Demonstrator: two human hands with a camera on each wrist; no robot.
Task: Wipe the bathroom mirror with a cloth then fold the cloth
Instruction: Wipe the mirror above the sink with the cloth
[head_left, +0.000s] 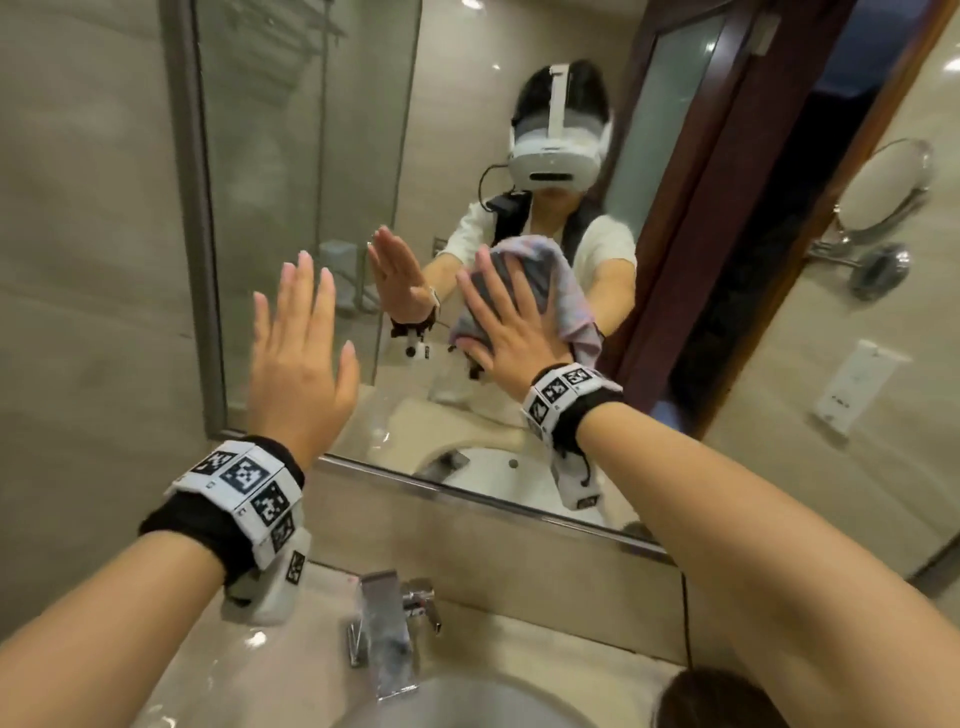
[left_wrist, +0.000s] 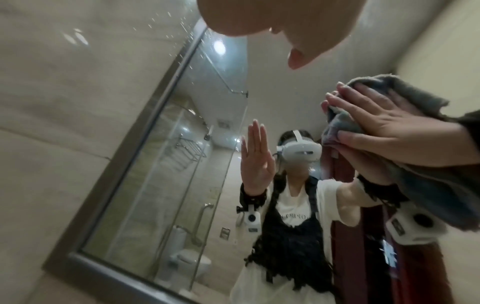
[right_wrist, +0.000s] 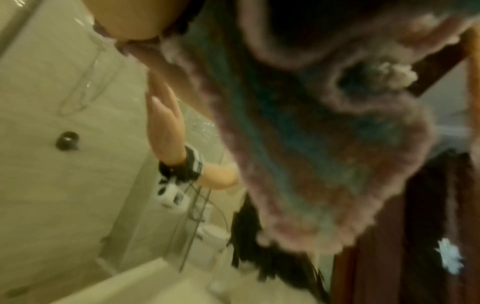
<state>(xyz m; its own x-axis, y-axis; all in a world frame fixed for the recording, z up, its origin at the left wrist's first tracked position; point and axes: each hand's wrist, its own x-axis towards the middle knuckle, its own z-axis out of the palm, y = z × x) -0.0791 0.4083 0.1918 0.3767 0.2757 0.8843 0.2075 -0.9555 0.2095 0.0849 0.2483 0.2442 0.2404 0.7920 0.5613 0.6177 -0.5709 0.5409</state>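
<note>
A crumpled grey-and-pink cloth (head_left: 524, 291) lies flat against the mirror (head_left: 311, 156) under the right hand (head_left: 511, 338), whose straight fingers press it, while at nine o'clock the left hand (head_left: 301, 364) hovers open-fingered, the faucet (head_left: 384, 629) at six o'clock below.

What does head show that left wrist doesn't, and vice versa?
Only head: the faucet, the sink rim and the round wall mirror.
Only left wrist: a reflected toilet and towel rack.
Both: the right hand pressing the cloth flat on the mirror, and the left hand raised with straight fingers.
</note>
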